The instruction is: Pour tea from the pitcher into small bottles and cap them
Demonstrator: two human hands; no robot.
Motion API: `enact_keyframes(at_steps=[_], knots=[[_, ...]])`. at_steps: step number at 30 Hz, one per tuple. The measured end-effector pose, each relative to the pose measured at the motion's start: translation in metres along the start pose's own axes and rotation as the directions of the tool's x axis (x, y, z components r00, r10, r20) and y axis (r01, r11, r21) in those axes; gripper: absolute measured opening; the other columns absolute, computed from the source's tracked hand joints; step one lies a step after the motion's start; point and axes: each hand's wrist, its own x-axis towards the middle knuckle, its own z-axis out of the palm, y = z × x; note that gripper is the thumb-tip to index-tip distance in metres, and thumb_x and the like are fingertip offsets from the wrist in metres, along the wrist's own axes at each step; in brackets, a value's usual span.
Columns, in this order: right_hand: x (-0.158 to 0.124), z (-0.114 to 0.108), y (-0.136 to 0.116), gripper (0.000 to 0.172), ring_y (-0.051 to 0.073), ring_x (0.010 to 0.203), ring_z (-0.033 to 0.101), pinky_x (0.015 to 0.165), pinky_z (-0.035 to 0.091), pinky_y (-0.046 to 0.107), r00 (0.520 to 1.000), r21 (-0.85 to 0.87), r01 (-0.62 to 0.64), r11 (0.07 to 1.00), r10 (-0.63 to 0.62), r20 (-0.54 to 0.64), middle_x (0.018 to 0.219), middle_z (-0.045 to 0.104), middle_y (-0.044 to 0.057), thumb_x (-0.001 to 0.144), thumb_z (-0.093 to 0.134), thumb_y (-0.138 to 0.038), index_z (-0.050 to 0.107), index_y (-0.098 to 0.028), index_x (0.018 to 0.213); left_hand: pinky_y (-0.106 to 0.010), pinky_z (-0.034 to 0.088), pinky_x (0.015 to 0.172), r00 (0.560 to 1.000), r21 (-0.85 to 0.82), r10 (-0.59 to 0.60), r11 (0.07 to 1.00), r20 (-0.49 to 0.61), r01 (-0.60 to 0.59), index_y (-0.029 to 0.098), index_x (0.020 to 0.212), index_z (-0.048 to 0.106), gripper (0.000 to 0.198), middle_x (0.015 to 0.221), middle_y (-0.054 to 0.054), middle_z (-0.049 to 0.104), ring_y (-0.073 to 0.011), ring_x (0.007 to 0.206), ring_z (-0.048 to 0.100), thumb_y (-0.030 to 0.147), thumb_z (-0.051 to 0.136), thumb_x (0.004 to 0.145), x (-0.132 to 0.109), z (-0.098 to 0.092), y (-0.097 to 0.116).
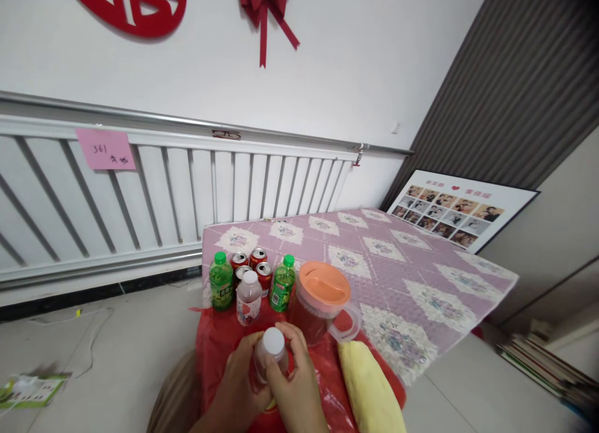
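Note:
Both hands are wrapped around a clear plastic bottle with a white cap (273, 342), low in the middle of the head view. My left hand (238, 377) closes on its left side, and my right hand (297, 377) grips the right side with the thumb near the cap. Just beyond stands a similar white-capped bottle (249, 302) with a printed label. Behind that are several opened red cans (264, 278), flanked by one green bottle (221, 283) on the left and another green bottle (282, 284) on the right.
A clear pitcher with an orange lid (324, 284) stands right of my hands. A yellow, elongated object (369, 389) lies nearer me on the red plastic sheet (327, 383). The purple floral cloth (346, 258) stretches back towards the radiator (243, 183). A photo board (449, 211) leans at right.

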Motion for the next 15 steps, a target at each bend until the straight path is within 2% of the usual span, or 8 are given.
enact_keyframes(at_steps=[3, 6, 9, 11, 13, 15], knots=[[-0.001, -0.001, 0.002, 0.038, 0.025, 0.119, 0.059, 0.101, 0.049, 0.036, 0.999, 0.025, 0.032, 0.999, -0.033, 0.019, 0.125, 0.062, 0.011, 0.074, 0.060, -0.022, 0.065, -0.021, 0.112, -0.049, 0.050, 0.099, 1.000, -0.001, -0.001, 1.000, -0.024, 0.001, 0.021, 0.124, 0.050, 0.061, 0.126, -0.012, 0.064, -0.0298, 0.115, 0.062, 0.017, 0.067, 0.066, 0.000, 0.001, 0.000], [0.000, -0.005, 0.006, 0.038, 0.025, 0.120, 0.059, 0.104, 0.047, 0.038, 0.999, 0.081, 0.025, 0.996, -0.023, -0.025, 0.127, 0.062, 0.011, 0.077, 0.060, -0.024, 0.064, -0.021, 0.115, -0.048, 0.050, 0.099, 1.000, 0.002, -0.012, 1.000, -0.023, 0.012, 0.021, 0.124, 0.050, 0.061, 0.127, -0.012, 0.063, -0.0293, 0.116, 0.061, 0.016, 0.067, 0.066, 0.000, 0.002, -0.002], [0.004, -0.019, 0.010, 0.041, 0.024, 0.124, 0.057, 0.107, 0.044, 0.041, 0.998, 0.147, -0.008, 0.989, 0.018, -0.068, 0.132, 0.061, 0.010, 0.080, 0.060, -0.027, 0.061, -0.022, 0.121, -0.049, 0.047, 0.103, 0.999, 0.015, -0.041, 0.999, -0.008, 0.041, 0.021, 0.126, 0.049, 0.063, 0.129, -0.012, 0.062, -0.0293, 0.118, 0.059, 0.018, 0.069, 0.066, -0.002, 0.002, -0.005], [0.007, -0.034, 0.015, 0.043, 0.025, 0.122, 0.059, 0.105, 0.047, 0.041, 0.995, 0.155, -0.057, 0.986, 0.068, -0.072, 0.131, 0.063, 0.010, 0.081, 0.060, -0.030, 0.060, -0.022, 0.123, -0.050, 0.045, 0.105, 0.998, 0.020, -0.058, 0.998, -0.022, 0.059, 0.021, 0.126, 0.049, 0.065, 0.128, -0.011, 0.062, -0.0297, 0.119, 0.059, 0.018, 0.070, 0.065, -0.002, 0.003, -0.006], [0.007, -0.050, 0.027, 0.044, 0.026, 0.112, 0.066, 0.097, 0.053, 0.041, 0.991, 0.098, -0.100, 0.990, 0.108, -0.074, 0.124, 0.068, 0.011, 0.081, 0.061, -0.033, 0.061, -0.019, 0.123, -0.050, 0.045, 0.105, 0.997, 0.010, -0.064, 0.998, -0.036, 0.064, 0.022, 0.125, 0.050, 0.064, 0.126, -0.010, 0.063, -0.0294, 0.118, 0.059, 0.019, 0.070, 0.065, -0.003, 0.003, -0.005], [0.005, -0.065, 0.044, 0.044, 0.027, 0.102, 0.070, 0.088, 0.058, 0.040, 0.991, -0.057, -0.108, 0.993, 0.103, -0.086, 0.118, 0.071, 0.013, 0.082, 0.058, -0.033, 0.061, -0.016, 0.122, -0.050, 0.045, 0.105, 0.997, 0.001, -0.065, 0.998, -0.033, 0.065, 0.022, 0.125, 0.050, 0.063, 0.125, -0.009, 0.063, -0.0292, 0.117, 0.060, 0.019, 0.070, 0.065, -0.003, 0.003, -0.003]])
